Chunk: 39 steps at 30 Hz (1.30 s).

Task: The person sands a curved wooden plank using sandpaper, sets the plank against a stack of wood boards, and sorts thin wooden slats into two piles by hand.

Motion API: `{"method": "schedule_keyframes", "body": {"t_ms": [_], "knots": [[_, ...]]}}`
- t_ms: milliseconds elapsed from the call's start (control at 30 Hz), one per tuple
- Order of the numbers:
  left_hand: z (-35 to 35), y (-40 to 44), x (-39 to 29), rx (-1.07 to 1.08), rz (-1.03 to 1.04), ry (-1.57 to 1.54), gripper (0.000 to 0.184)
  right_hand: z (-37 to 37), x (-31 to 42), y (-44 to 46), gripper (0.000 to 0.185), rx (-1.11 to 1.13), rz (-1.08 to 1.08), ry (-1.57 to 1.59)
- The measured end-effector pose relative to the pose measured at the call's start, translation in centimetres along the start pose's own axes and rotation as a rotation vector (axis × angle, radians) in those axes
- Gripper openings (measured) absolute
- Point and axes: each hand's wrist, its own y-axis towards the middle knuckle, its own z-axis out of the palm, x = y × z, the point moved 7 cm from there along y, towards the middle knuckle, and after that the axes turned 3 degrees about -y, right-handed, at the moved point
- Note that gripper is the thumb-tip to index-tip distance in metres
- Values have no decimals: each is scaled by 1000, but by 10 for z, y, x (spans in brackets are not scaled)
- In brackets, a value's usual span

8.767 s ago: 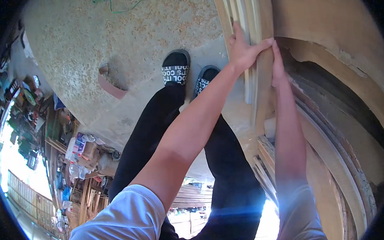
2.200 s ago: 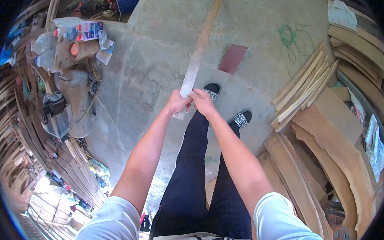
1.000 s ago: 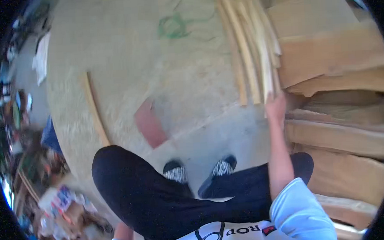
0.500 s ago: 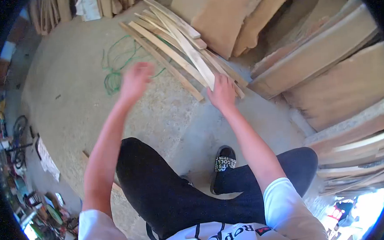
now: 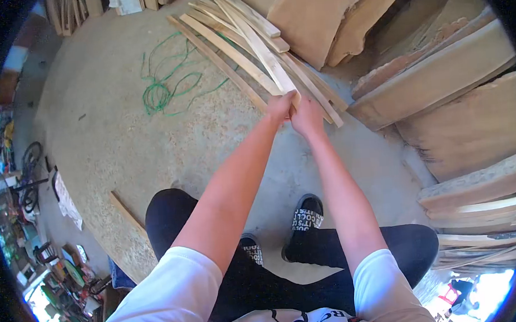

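Note:
A pale wooden strip (image 5: 258, 47) lies on top of a loose pile and points toward me. Its near end is between my two hands. My left hand (image 5: 281, 106) is closed around the left side of that end, thumb on top. Against its right side, my right hand (image 5: 307, 116) is also closed on it, fingers partly hidden. Beneath and beside it, more wooden strips (image 5: 232, 51) lie on the concrete floor, roughly parallel. To the left of the pile is a tangled green cord (image 5: 158, 96).
Wide wooden slabs (image 5: 440, 73) lean and stack along the right side. A single stick (image 5: 126, 210) lies near my left knee. My shoes (image 5: 305, 214) are on the concrete floor (image 5: 129, 150). Assorted clutter (image 5: 71, 270) fills the lower left, and boards (image 5: 69, 13) stand at the back left.
My left hand has moved right from above the green cord and closed on the strip's near end beside my right hand. The view has shifted slightly.

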Motion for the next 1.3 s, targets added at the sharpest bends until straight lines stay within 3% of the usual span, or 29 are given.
{"method": "schedule_keyframes", "body": {"t_ms": [67, 133, 167, 267, 400, 567, 767, 1033, 1100, 1300], "knots": [[3, -5, 9, 77, -28, -58, 51, 6, 0, -8, 49, 40, -3, -18], [0, -8, 5, -14, -37, 87, 32, 7, 3, -13, 47, 58, -11, -35], [0, -14, 3, -18, -25, 85, 32, 7, 6, -18, 47, 60, -16, -11], [-2, -10, 8, -33, 57, -198, 28, 7, 11, -34, 47, 74, -21, 59], [-18, -36, 5, -62, 23, -287, 26, 1, 28, -76, 55, 149, 23, 159], [-46, -81, -7, -38, -149, -147, 24, -2, 60, -111, 67, 181, 117, 220], [-87, -141, -20, -276, 20, 165, 19, 1, 91, -163, 62, 132, 144, 358], [-141, -212, 4, -360, 60, 303, 20, 51, 120, -236, 62, 175, 41, 478], [-149, -227, -3, -382, 156, 348, 20, 54, 126, -243, 63, 160, 5, 504], [-187, -269, -27, -525, 243, 263, 21, 67, 161, -255, 61, 155, -237, 537]]}}
